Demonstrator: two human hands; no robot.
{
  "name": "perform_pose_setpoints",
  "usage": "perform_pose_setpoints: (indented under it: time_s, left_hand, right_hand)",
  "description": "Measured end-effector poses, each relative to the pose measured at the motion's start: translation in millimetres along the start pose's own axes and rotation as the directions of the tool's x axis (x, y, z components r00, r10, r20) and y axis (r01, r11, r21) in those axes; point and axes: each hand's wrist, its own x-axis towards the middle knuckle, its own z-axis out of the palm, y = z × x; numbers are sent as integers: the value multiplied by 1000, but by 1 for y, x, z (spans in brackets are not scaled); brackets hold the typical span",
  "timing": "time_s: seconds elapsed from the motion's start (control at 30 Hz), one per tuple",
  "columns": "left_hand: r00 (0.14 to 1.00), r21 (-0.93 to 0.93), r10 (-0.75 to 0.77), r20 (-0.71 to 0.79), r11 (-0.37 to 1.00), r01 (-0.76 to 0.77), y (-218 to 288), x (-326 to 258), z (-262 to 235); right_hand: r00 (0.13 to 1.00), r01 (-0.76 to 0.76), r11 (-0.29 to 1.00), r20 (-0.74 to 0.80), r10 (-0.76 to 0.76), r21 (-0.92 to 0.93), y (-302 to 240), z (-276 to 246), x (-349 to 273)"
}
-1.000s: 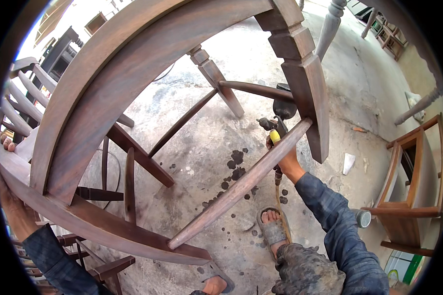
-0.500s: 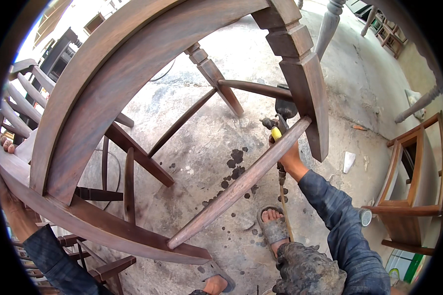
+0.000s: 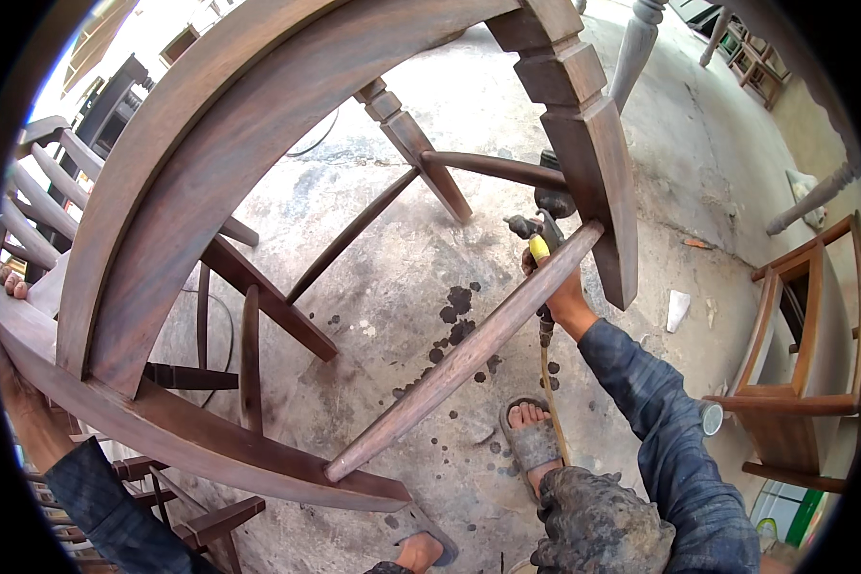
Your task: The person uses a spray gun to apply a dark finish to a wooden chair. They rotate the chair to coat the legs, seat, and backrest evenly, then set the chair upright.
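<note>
A brown wooden chair (image 3: 249,206), tilted over, fills much of the view, its legs and round stretchers showing. At the far left my left hand (image 3: 27,407) is closed around the chair's long curved rail, fingertips over the top edge. Behind the light, worn stretcher (image 3: 469,354) my right hand (image 3: 562,295) grips a spray gun (image 3: 548,230) with a dark cup and a yellow part. Part of that hand is hidden by the stretcher. A tan hose (image 3: 552,392) runs down from the gun's handle past my sandalled foot.
Unfinished grey chair parts (image 3: 53,196) stand at the left. A brown wooden frame piece (image 3: 794,354) with a grey panel is at the right, a small can (image 3: 710,418) beside it. Dark stain spots (image 3: 459,304) and a white scrap (image 3: 677,311) lie on the concrete floor.
My right hand and the spray gun have shifted slightly; the gun has tilted a little. The chair and my left hand have hardly moved.
</note>
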Motion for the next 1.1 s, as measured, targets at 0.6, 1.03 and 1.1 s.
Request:
perform_pose_setpoints:
  time_s: [0.6, 1.03, 1.1]
  left_hand:
    - [998, -27, 59, 34, 998, -58, 0, -10, 5]
    - [922, -438, -176, 345, 839, 324, -85, 114, -91]
    - [922, -426, -165, 350, 849, 313, -80, 114, -96]
  right_hand:
    - [999, 20, 987, -53, -11, 160, 16, -8, -3]
    - [946, -237, 971, -220, 237, 28, 36, -63, -87]
    - [938, -245, 969, -242, 249, 47, 34, -74, -101]
